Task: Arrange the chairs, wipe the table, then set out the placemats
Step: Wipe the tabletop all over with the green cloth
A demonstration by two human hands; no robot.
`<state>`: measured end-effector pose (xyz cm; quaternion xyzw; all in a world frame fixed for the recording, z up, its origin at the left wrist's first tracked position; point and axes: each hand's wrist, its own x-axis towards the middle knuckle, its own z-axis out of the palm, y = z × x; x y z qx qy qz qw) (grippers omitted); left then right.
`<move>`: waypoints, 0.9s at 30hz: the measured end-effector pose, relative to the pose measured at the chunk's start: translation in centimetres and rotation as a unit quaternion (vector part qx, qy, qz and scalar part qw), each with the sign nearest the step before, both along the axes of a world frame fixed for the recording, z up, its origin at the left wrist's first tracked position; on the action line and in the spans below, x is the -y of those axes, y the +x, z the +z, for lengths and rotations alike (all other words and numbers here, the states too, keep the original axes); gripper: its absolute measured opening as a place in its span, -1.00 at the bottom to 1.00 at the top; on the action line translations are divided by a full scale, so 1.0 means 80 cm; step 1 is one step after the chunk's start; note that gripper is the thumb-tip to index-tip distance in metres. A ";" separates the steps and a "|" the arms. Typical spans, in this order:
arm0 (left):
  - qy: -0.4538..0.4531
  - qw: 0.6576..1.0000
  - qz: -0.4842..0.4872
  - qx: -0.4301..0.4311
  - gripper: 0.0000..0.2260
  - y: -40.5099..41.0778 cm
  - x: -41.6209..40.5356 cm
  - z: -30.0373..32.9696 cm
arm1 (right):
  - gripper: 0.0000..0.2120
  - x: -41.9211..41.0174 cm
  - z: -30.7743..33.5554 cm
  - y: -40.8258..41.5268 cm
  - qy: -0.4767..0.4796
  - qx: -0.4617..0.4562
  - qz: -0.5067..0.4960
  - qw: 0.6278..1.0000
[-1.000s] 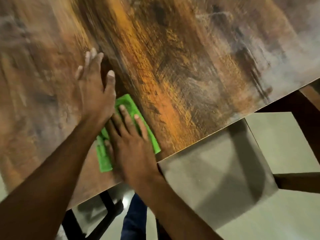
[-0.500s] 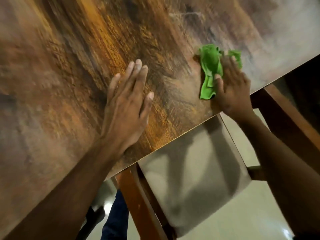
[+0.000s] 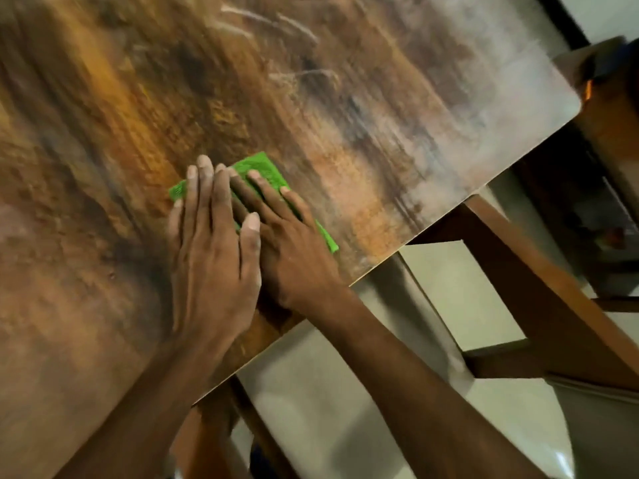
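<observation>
Both hands flat on green cloth (image 3: 266, 167) near surface (image 3: 380, 115) near edge: right hand (image 3: 294, 250) fingers straight pressing it, left hand (image 3: 211, 257) fingers straight, overlapping.

Bare tabletop (image 3: 345, 98) spreads across the upper and left frame, open to a passing hand. At centre, both hands lie flat on a green cloth (image 3: 266, 167). Beyond the table's edge at right, brown wooden chair frames (image 3: 539, 292) crowd the floor.
</observation>
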<state>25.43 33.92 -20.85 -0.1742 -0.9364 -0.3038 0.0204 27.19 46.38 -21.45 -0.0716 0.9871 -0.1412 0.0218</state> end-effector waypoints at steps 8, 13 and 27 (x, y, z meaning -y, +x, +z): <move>-0.113 0.992 -0.051 -0.017 -0.39 -0.042 -0.082 -0.025 | -0.40 -0.273 0.001 -0.031 0.024 -0.014 -0.227 0.973; -0.176 0.984 -0.027 -0.020 -0.41 -0.050 -0.096 -0.033 | -0.42 -0.255 -0.003 -0.006 0.031 -0.010 -0.257 0.966; -0.208 0.978 -0.019 -0.005 -0.39 -0.050 -0.107 -0.031 | -0.39 -0.178 -0.012 -0.198 0.037 -0.035 -0.083 0.995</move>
